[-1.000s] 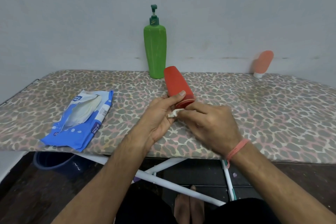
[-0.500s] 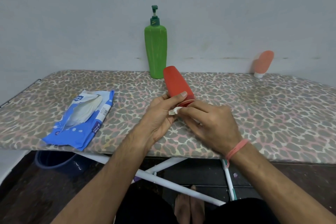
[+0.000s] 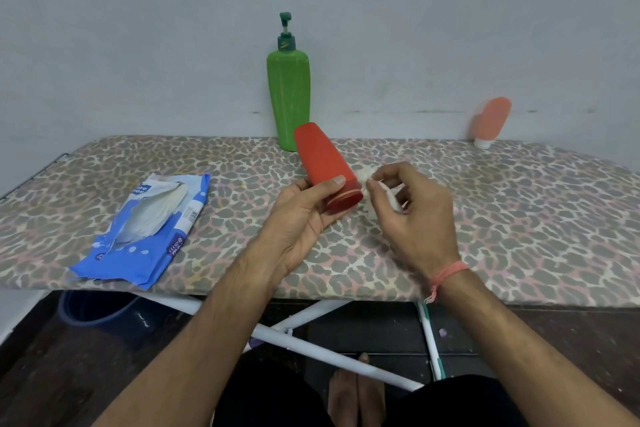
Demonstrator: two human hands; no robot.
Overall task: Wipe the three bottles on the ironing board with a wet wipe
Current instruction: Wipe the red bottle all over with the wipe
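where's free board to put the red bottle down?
Widest bare patch: right side of the ironing board, between right hand and peach tube. Smaller gap between wipes pack and left hand. Centre is crowded.

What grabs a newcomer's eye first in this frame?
The red bottle at centre, held tilted above the ironing board by the left hand, with the right hand pinching a white wet wipe beside its cap end. Behind it the tall green pump bottle stands upright against the wall, a small orange tube leans far right, and the blue wipes pack lies open on the left.
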